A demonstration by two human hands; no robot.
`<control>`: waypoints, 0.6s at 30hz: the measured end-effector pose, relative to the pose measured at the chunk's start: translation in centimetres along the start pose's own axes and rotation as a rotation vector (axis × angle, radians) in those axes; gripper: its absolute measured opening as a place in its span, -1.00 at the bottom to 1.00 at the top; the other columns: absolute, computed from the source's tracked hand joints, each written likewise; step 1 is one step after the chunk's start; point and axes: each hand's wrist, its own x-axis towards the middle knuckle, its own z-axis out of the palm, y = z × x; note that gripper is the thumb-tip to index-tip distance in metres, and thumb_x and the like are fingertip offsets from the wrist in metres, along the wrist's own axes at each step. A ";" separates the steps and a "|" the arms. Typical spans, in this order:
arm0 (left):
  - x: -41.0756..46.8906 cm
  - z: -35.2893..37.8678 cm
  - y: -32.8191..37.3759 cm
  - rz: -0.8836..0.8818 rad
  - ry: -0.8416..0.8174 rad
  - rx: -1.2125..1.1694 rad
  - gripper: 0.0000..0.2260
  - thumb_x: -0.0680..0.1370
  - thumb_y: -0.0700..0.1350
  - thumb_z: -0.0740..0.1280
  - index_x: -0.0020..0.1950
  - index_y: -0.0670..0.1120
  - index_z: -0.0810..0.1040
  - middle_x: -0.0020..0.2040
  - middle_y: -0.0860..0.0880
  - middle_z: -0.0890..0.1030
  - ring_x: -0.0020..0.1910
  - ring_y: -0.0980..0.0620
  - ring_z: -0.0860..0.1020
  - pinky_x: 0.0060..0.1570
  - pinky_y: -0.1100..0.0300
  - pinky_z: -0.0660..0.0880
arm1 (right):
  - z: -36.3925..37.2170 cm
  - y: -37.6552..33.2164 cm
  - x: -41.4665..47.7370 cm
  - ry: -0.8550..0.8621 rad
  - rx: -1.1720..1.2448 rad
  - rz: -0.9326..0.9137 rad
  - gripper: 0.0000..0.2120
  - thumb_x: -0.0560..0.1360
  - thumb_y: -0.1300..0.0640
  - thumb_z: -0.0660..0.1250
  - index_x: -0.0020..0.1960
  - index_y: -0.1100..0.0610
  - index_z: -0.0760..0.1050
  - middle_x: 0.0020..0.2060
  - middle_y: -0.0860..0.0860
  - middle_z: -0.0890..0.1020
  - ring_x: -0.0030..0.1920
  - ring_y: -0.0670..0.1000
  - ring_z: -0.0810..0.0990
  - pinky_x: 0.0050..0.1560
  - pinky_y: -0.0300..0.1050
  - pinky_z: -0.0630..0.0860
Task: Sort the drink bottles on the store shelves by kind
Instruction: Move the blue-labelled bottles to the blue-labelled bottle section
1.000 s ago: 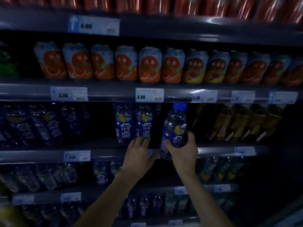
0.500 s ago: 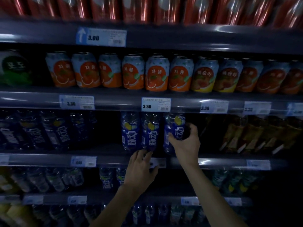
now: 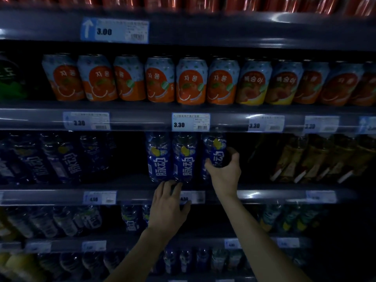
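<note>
1. A dark grey metal store shelving unit [image 3: 234, 31] fills the whole view, with several tiers whose front rails carry price tags.
2. On the tier below the top one stands a long row of pale blue and orange drink cans with round fruit pictures [image 3: 191, 81]; the cans toward the right show a yellower fruit.
3. The tier under the cans holds blue-labelled clear plastic drink bottles with white lettering. A dim group of them [image 3: 61, 159] stands at the left, well apart from a set of three near the middle.
4. At the right end of that same tier is a cluster of amber-coloured bottles with tilted labels [image 3: 317, 159], poorly lit.
5. Of the three middle bottles, the two left blue bottles [image 3: 172, 159] stand upright side by side, touching.
6. The third blue bottle [image 3: 215, 151] stands just right of them on the same tier, upright, its cap hidden behind the rail above.
7. The right hand [image 3: 223, 171] grips this third bottle around its lower label, the fingers curled on its right side and the thumb on its left.
8. The left hand [image 3: 168, 204] rests at the shelf edge below the two left bottles, fingers loosely spread, fingertips at their bases, holding nothing.
9. A white price tag reading 3.30 [image 3: 190, 122] sits on the rail directly above the three bottles.
</note>
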 end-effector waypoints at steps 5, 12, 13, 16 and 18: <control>0.1 0.0 -0.4 0.003 0.013 0.016 -0.52 0.51 0.06 0.33 0.35 -0.16 0.41 0.27 -0.14 0.44 0.33 -0.17 0.35 0.35 -0.03 0.30 | 0.4 0.3 0.5 -0.031 -0.027 -0.040 -0.38 0.28 0.18 0.57 0.24 0.05 0.35 0.03 -0.07 0.54 0.01 -0.24 0.55 -0.09 -0.48 0.47; -0.1 0.3 -0.4 -0.016 -0.007 0.021 -0.50 0.55 0.11 0.24 0.41 -0.12 0.34 0.33 -0.10 0.38 0.39 -0.12 0.26 0.40 0.00 0.23 | -0.3 0.7 -0.4 -0.046 -0.054 -0.075 -0.41 0.30 0.14 0.57 0.18 -0.01 0.31 0.07 -0.03 0.52 0.03 -0.34 0.50 -0.08 -0.52 0.43; -0.1 0.3 -0.3 -0.019 -0.010 0.021 -0.50 0.55 0.11 0.24 0.41 -0.11 0.33 0.33 -0.10 0.37 0.40 -0.11 0.25 0.40 0.00 0.22 | -0.5 0.6 -0.4 -0.058 -0.059 -0.076 -0.41 0.30 0.15 0.57 0.19 0.00 0.31 0.07 -0.03 0.51 0.03 -0.36 0.49 -0.09 -0.53 0.41; -0.1 0.4 -0.2 -0.026 -0.014 0.009 -0.50 0.55 0.09 0.27 0.41 -0.13 0.34 0.33 -0.11 0.37 0.40 -0.13 0.25 0.40 -0.01 0.24 | -0.7 0.4 -0.5 -0.082 -0.070 -0.077 -0.41 0.32 0.15 0.57 0.21 0.02 0.30 0.09 -0.01 0.50 0.04 -0.40 0.46 -0.10 -0.56 0.38; -0.2 0.3 -0.2 -0.026 -0.014 0.002 -0.50 0.54 0.06 0.31 0.40 -0.15 0.36 0.32 -0.13 0.39 0.39 -0.15 0.28 0.39 -0.02 0.26 | -0.8 0.4 -0.6 -0.092 -0.073 -0.077 -0.41 0.32 0.14 0.56 0.21 0.03 0.30 0.09 -0.02 0.50 0.04 -0.42 0.45 -0.10 -0.57 0.38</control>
